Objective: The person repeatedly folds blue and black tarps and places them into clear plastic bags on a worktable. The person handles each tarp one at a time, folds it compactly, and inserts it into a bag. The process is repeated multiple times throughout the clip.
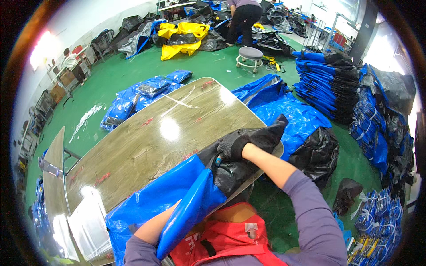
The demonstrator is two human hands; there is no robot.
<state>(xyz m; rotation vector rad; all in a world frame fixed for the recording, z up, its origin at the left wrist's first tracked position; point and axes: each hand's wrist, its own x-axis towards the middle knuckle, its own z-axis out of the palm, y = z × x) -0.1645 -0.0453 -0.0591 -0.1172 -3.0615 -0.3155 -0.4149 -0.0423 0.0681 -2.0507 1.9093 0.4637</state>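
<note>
Here, blue-black sheet (166, 184) under right hand (232, 147), hiding left hand; cannot tell either grip.

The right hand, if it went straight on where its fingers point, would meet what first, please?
The right hand would probably meet the blue part of the sheet first, just to its left, though depth is hard to judge.

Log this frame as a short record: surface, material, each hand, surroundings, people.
Surface: wood-patterned table
Material: blue-and-black sheeting, along the table's near edge
Right hand: dark-gloved, on the sheeting's black part; grip unclear
Left hand: out of sight; its forearm passes under a blue fold
Beyond the table: grey stool, yellow sheeting
Right side: stack of blue-and-black sheets
People: one person bending at the back, another person at far left
</note>
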